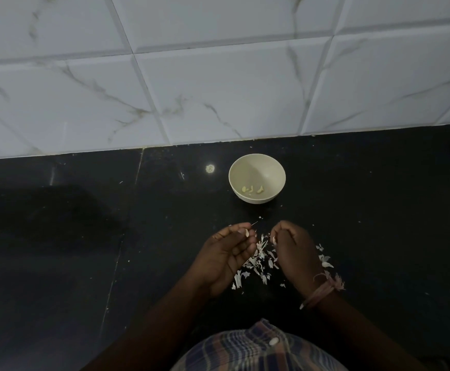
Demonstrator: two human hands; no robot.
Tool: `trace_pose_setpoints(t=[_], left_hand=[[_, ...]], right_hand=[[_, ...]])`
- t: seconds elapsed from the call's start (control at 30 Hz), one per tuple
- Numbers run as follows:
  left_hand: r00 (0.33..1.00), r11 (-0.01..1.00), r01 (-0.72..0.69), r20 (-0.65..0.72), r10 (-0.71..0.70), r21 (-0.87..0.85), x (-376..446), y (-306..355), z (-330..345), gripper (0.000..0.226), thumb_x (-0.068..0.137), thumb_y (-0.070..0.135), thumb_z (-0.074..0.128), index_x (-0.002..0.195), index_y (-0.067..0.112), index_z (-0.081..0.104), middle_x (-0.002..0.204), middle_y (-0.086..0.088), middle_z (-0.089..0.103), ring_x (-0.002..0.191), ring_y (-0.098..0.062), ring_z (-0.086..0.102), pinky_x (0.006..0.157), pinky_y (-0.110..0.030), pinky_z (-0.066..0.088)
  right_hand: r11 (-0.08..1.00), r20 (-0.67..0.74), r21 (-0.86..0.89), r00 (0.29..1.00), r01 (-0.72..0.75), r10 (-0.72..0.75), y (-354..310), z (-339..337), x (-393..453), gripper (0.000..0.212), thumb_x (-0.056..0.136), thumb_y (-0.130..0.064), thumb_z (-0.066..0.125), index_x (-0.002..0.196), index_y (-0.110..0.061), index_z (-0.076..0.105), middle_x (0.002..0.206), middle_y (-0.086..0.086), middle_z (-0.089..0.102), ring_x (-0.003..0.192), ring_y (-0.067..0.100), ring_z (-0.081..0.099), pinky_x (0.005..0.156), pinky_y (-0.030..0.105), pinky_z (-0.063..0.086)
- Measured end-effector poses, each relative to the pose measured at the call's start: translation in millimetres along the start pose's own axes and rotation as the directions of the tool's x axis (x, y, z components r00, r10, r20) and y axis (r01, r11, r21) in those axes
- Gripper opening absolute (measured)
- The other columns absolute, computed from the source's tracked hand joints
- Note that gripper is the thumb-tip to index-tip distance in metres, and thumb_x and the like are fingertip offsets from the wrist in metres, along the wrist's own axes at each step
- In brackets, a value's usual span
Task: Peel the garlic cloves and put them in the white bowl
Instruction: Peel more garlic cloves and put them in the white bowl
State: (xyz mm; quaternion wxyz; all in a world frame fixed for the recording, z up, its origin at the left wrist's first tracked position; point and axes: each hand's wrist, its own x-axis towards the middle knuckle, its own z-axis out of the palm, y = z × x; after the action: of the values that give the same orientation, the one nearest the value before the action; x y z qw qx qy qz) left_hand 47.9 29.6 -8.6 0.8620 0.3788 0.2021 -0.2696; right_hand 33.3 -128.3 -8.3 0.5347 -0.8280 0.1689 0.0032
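Two hands at lower centre of the frame, over a dark countertop [58, 236]. Left hand [224, 259] palm-up, fingers curled, pinching a small pale garlic clove [246, 232] between thumb and fingertips; a thin stem or skin strand sticks out up-right from it. Right hand [295, 253] just beside it, back of hand to camera, fingers curled in, pinching a pale bit [274, 239] at the fingertips, skin or clove, cannot tell which. Thread bracelet [323, 289] on the right wrist, frayed ends.

Pile of garlic skins [258, 259] on the counter between and under the hands, more flakes scattered right of the right hand, toward centre right. White bowl [256, 167] stands upright on the counter above the hands, centre of frame, apart from them; a few peeled cloves [253, 189] lie at its bottom, near side. Small bright spot [210, 168] on the counter left of the bowl, looks like a light reflection.

White marble-look wall tiles [218, 76] fill the upper half. Plaid shirt [253, 352] with a button at bottom centre. Scene dim.
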Motion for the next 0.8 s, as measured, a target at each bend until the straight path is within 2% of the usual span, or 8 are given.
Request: trace_pose_setpoints(t=[0.17,0.23,0.3,0.33,0.4,0.53,0.63,0.8], left_hand=[[0.999,1.000,-0.022,-0.039,0.023,0.010,4.8,-1.4,0.3,0.029,0.083,0.008,0.067,0.110,-0.002,0.069,0.094,-0.013,0.071,0.081,-0.016,0.071,0.070,-0.023,0.060],[0.998,1.000,-0.026,-0.060,0.027,0.009,7.9,-1.5,-1.7,0.024,0.088,0.004,0.065,0.111,-0.002,0.069,0.093,-0.014,0.072,0.083,-0.017,0.072,0.071,-0.024,0.061],[0.996,1.000,-0.027,-0.083,0.027,0.002,11.8,-1.4,-4.1,0.021,0.092,-0.003,0.061,0.111,-0.003,0.070,0.096,-0.016,0.074,0.087,-0.019,0.074,0.072,-0.024,0.061],[0.995,1.000,-0.027,-0.091,0.027,0.004,13.4,-0.9,-5.3,0.021,0.093,-0.006,0.060,0.111,-0.003,0.071,0.097,-0.016,0.074,0.088,-0.020,0.074,0.072,-0.024,0.061],[0.994,0.998,-0.037,-0.101,0.042,0.046,14.5,-0.4,-6.0,0.022,0.094,-0.008,0.059,0.112,-0.003,0.071,0.098,-0.017,0.075,0.089,-0.020,0.074,0.073,-0.023,0.061],[0.991,0.958,-0.100,-0.055,0.119,0.268,12.7,-0.6,-4.4,0.020,0.096,-0.001,0.061,0.113,0.001,0.072,0.102,-0.016,0.076,0.089,-0.019,0.074,0.076,-0.024,0.059],[0.985,0.889,-0.159,0.010,0.171,0.430,13.9,0.0,-2.1,0.018,0.098,0.004,0.062,0.111,0.001,0.073,0.106,-0.018,0.077,0.094,-0.024,0.074,0.083,-0.030,0.060],[0.981,0.831,-0.174,0.025,0.190,0.528,14.8,2.2,0.0,0.014,0.098,0.004,0.061,0.099,0.002,0.075,0.092,-0.012,0.077,0.078,-0.016,0.070,0.074,-0.026,0.059]], right_hand=[[0.953,0.012,-0.275,0.992,0.123,-0.125,10.0,5.1,-0.6,0.045,0.101,-0.039,0.057,0.064,-0.015,0.047,0.055,-0.003,0.046,0.049,0.008,0.041,0.051,0.030,0.033],[0.935,0.070,-0.308,0.984,0.176,-0.162,19.2,8.4,2.1,0.032,0.099,-0.031,0.061,0.072,-0.016,0.054,0.063,-0.005,0.053,0.056,0.006,0.049,0.056,0.027,0.040],[0.917,0.137,-0.340,0.976,0.207,-0.169,21.6,9.3,-0.3,0.006,0.097,-0.016,0.061,0.098,-0.018,0.066,0.092,-0.004,0.067,0.085,0.009,0.062,0.077,0.029,0.051],[0.903,0.151,-0.355,0.968,0.240,-0.198,21.3,9.6,-1.7,0.021,0.096,-0.009,0.059,0.111,-0.019,0.068,0.106,-0.003,0.067,0.099,0.011,0.063,0.089,0.031,0.051],[0.908,0.114,-0.310,0.959,0.281,-0.258,16.7,6.9,-3.6,0.033,0.093,-0.002,0.057,0.119,-0.018,0.069,0.115,-0.002,0.066,0.109,0.012,0.061,0.098,0.033,0.050],[0.927,0.044,-0.168,0.942,0.336,-0.333,0.9,1.8,1.1,0.030,0.094,-0.011,0.065,0.121,-0.023,0.069,0.118,-0.006,0.061,0.112,0.011,0.058,0.097,0.033,0.051],[0.890,0.042,-0.209,0.913,0.404,-0.405,-2.4,2.3,3.6,0.047,0.091,-0.007,0.067,0.133,-0.028,0.064,0.127,-0.007,0.058,0.121,0.010,0.051,0.103,0.024,0.042],[0.937,0.143,-0.013,0.928,0.350,-0.344,-6.7,1.6,-0.2,0.070,0.094,0.004,0.059,0.150,-0.035,0.044,0.132,-0.019,0.062,0.122,-0.009,0.056,0.100,0.007,0.041]])
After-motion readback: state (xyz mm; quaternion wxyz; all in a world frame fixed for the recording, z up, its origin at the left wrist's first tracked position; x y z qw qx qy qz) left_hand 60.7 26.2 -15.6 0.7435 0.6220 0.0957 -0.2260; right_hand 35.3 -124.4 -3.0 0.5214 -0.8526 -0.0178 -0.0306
